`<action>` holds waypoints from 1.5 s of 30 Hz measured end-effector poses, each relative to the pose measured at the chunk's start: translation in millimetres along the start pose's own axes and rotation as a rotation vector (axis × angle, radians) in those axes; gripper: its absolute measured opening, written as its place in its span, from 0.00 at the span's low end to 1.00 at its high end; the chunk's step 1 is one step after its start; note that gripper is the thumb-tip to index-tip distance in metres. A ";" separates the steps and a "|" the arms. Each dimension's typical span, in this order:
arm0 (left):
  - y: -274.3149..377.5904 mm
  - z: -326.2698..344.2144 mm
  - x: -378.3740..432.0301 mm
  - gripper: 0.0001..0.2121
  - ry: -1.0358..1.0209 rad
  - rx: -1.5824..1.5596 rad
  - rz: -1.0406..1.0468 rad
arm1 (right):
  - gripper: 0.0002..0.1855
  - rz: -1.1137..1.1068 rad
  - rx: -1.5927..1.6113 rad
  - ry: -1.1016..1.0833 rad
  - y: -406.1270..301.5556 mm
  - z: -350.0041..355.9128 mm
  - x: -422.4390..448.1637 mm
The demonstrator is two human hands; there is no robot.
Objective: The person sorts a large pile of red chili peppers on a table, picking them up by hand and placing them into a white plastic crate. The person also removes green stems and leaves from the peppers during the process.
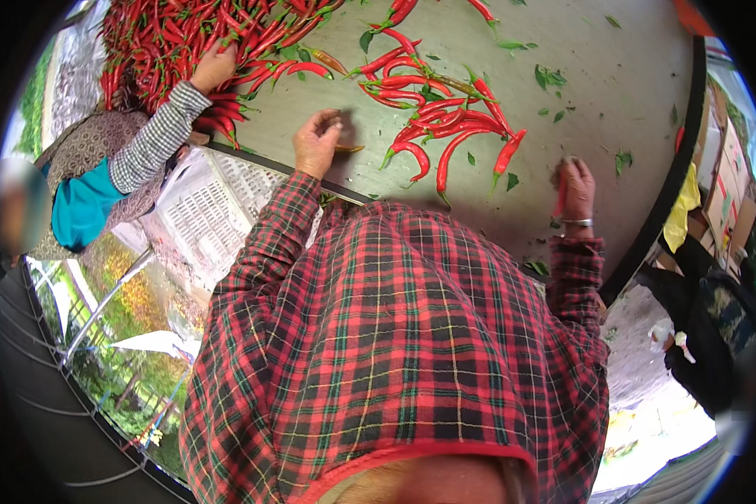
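My left hand (315,146) hovers low over the table's near edge with its fingers curled. A brownish chili pepper (351,148) shows beside its thumb, and I cannot tell whether the hand grips it. In my right hand (578,189) is a red chili pepper (562,195), hanging down along the palm. Between the hands lies a loose group of red chili peppers (441,123) with green stems. One curved chili (452,160) points towards me, and another red chili (509,154) lies to its right.
A co-worker's hand (215,66) touches a large heap of red chilies (164,44) at the left. Leaf scraps (548,77) dot the grey tabletop (642,120), which has a dark raised rim (685,164). White plastic crates (195,201) stand below left; another person (718,309) is at right.
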State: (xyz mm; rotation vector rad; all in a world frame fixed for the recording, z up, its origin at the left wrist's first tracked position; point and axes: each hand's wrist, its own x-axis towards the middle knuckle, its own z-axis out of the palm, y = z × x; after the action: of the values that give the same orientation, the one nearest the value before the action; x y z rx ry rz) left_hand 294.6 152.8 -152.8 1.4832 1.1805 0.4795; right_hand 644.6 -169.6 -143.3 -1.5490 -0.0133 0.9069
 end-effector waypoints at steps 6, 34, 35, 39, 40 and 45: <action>15.3 -23.3 31.0 0.10 0.062 0.123 0.085 | 0.04 -0.082 -0.251 0.017 28.7 50.7 -23.3; 4.2 -3.0 121.1 0.15 -0.316 -0.036 -0.211 | 0.06 -0.082 -0.367 0.131 54.6 105.1 -79.2; 12.4 -9.0 114.8 0.15 -0.326 -0.223 -0.312 | 0.06 -0.073 -0.361 0.117 50.7 109.3 -78.3; 52.6 -20.7 91.6 0.11 -0.374 -0.460 -0.460 | 0.06 -0.069 -0.298 0.044 48.6 120.4 -68.2; 52.1 -20.2 90.4 0.12 -0.398 -0.459 -0.435 | 0.06 -0.081 -0.301 0.023 47.6 124.1 -64.9; 69.5 14.4 77.1 0.11 -0.411 -0.308 -0.347 | 0.06 -0.111 -0.326 -0.015 44.4 130.5 -62.8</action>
State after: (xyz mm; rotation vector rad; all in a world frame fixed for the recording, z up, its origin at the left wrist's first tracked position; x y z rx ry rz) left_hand 366.4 220.4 -117.4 1.0212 0.9574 0.1020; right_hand 509.3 -101.7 -136.2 -1.8227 -0.2675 0.8578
